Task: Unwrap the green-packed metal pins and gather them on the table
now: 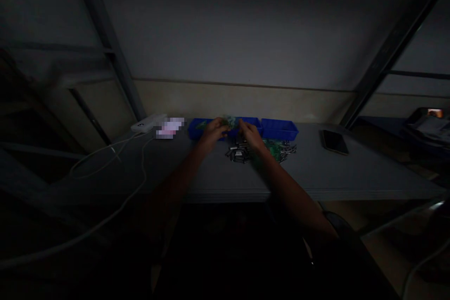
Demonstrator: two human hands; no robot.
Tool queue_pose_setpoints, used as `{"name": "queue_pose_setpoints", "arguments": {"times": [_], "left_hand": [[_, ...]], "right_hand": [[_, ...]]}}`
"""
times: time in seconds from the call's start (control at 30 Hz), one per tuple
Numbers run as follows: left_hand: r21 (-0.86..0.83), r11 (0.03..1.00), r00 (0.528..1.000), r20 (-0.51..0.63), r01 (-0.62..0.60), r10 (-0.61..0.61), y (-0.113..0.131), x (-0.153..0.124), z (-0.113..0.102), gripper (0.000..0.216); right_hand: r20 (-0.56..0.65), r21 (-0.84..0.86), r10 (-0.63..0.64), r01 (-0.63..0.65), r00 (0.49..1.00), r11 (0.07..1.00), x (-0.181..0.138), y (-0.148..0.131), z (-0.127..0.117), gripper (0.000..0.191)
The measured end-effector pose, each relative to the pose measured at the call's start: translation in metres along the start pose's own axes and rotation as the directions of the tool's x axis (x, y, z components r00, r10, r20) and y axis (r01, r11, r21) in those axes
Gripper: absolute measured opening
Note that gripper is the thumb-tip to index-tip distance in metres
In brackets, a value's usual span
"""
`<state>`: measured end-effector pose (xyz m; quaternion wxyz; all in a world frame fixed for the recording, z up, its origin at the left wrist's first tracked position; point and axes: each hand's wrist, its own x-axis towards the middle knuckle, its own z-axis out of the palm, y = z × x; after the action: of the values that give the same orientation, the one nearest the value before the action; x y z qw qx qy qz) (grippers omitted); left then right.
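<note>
Fingers of my left hand (212,132) grasp a pale-green, translucent, filmy piece (229,122) at twelve o'clock, beyond slim, shiny metal parts (238,154), while my bent right hand (251,134) sits at the piece's four o'clock, too dim for me to tell whether it grips anything.

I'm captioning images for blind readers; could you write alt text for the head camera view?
A person's left hand holds a pale greenish item, too dim to identify, beside their right hand, near blue bins on a gray table. Shiny metal parts and green pieces lie in front of the bins; a dark phone lies farther right.
</note>
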<state>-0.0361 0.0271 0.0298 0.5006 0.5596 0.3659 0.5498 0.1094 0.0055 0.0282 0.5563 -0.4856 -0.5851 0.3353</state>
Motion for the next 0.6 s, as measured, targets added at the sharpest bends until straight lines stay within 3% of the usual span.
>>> {"name": "queue_pose_setpoints", "arguments": {"times": [0.07, 0.13, 0.23, 0.3, 0.47, 0.6], "left_hand": [[0.039, 0.999, 1.0, 0.016, -0.028, 0.027, -0.002, 0.0, 0.0, 0.017], [0.05, 0.997, 0.998, 0.015, -0.064, 0.064, -0.005, 0.001, -0.001, 0.013], [0.009, 0.991, 0.991, 0.031, -0.132, 0.131, -0.007, 0.002, -0.002, 0.011], [0.023, 0.987, 0.986, 0.053, -0.161, 0.159, -0.008, 0.003, -0.002, 0.009], [0.207, 0.959, 0.979, 0.11, -0.193, 0.173, -0.011, 0.002, 0.0, 0.011], [0.345, 0.93, 0.988, 0.126, -0.126, 0.087, -0.013, 0.001, 0.002, 0.019]], "right_hand": [[0.149, 0.139, 0.169, -0.189, 0.974, 0.972, 0.002, -0.002, -0.003, 0.049], [0.211, 0.261, 0.219, -0.27, 0.953, 0.927, 0.003, -0.004, -0.004, 0.047], [0.146, 0.366, 0.168, -0.211, 0.975, 0.906, 0.003, -0.003, -0.004, 0.029], [0.086, 0.37, 0.143, -0.165, 0.986, 0.914, 0.004, 0.0, -0.003, 0.028], [-0.03, 0.238, 0.063, -0.054, 0.998, 0.97, 0.012, 0.008, -0.004, 0.036], [-0.159, -0.099, -0.064, 0.049, 0.985, 0.994, 0.013, 0.013, -0.006, 0.021]]}}
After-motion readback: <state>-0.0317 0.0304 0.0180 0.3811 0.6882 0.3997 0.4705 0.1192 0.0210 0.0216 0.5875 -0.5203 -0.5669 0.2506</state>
